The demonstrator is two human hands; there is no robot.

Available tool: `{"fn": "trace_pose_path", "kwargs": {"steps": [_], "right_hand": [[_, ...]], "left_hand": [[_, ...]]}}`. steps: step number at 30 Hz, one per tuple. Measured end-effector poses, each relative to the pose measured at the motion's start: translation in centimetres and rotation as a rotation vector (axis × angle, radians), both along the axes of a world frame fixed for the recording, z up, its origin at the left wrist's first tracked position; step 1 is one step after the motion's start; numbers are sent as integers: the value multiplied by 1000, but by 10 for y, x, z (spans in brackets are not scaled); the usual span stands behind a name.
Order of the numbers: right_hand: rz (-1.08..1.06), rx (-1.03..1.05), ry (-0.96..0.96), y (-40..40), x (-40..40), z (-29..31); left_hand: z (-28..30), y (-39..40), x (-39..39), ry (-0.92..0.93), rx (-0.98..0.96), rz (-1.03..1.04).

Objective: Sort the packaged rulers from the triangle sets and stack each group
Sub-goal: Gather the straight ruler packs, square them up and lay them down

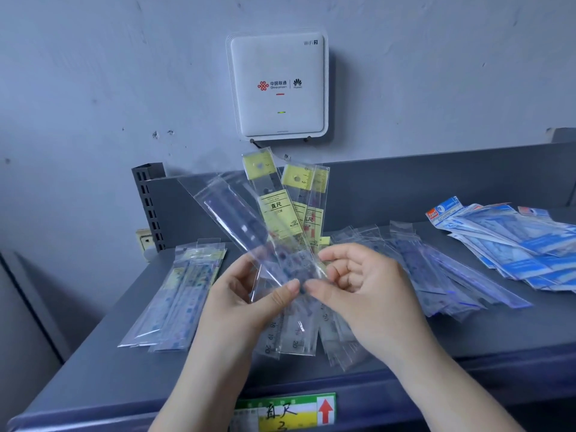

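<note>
Both hands hold a fan of packaged rulers (pixel 282 219) upright over the shelf (pixel 405 344), spread so each can be checked. Left hand (pixel 249 294) pinches the fan's lower part; right hand (pixel 358 282) pinches a clear sleeve. At least three yellow-label rulers held. Sorted ruler stack (pixel 174 294) lies left; blue triangle sets (pixel 517 244) far right, too overlapped to count.

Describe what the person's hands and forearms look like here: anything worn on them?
Both the left hand and right hand are bare, with no gloves, rings or watch visible. The forearms are uncovered down to the frame's edge; no sleeves show. Nails are short and unpainted.
</note>
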State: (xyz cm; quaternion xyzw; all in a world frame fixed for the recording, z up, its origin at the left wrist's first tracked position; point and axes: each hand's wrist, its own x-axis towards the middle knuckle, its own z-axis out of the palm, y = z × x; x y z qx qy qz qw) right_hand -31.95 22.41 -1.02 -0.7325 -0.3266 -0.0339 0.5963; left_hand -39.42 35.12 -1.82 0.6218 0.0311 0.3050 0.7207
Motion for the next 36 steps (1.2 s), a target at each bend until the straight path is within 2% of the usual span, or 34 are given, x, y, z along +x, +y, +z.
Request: {"fn": "trace_pose_path", "kwargs": {"steps": [6,9,11,13,17,21,23,24,26,28,32,36], "right_hand": [[0,247,122,-10,10,-3],[-154,319,82,-33,26,-2],[-336,204,-27,-52,40,-3],[-493,-46,-127,-67,51,-6],[-681,-532,-155,-75,60,-13],[-764,-693,-326,-68,44,-4],[-681,-519,-416,-59,29,1],[-556,-384,-391,-53,21,4],[-236,-226,-224,-39,4,6],[-47,-211,-100,-24,-5,0],[-8,-47,-4,-10,-6,-3],[5,-19,11,-7,-6,-2]], "left_hand": [[0,-9,6,24,21,10],[0,-9,9,33,15,28],[0,-9,11,38,-1,27],[0,-10,12,49,1,25],[2,-13,12,70,12,9],[1,-15,10,80,7,-1],[1,-15,9,79,8,-8],[1,-16,8,77,10,-13],[2,-16,7,65,16,-18],[2,-16,5,55,13,-10],[1,-13,-1,35,-30,-18],[0,-8,-5,35,-38,-13]]}}
